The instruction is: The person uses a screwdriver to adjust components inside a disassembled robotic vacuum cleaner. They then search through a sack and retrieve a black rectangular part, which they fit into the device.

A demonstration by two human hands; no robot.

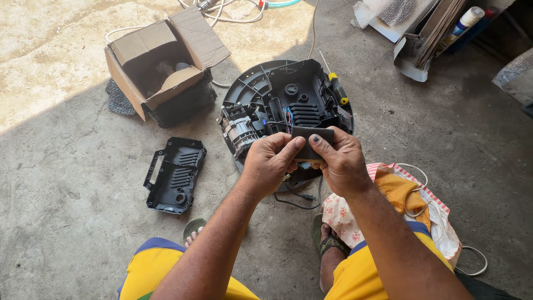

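Both hands clench 1 small dark rectangular part (312,136), the left hand (268,165) pinching its left edge and the right hand (340,162) its right, thumbs on the near face. The part is held in the air just above the opened black appliance base (288,97) lying on the concrete floor (72,183). A yellow-handled screwdriver (336,89) rests on the base's far rim. A detached black cover (175,175) lies to the left, near an open cardboard box (161,61).
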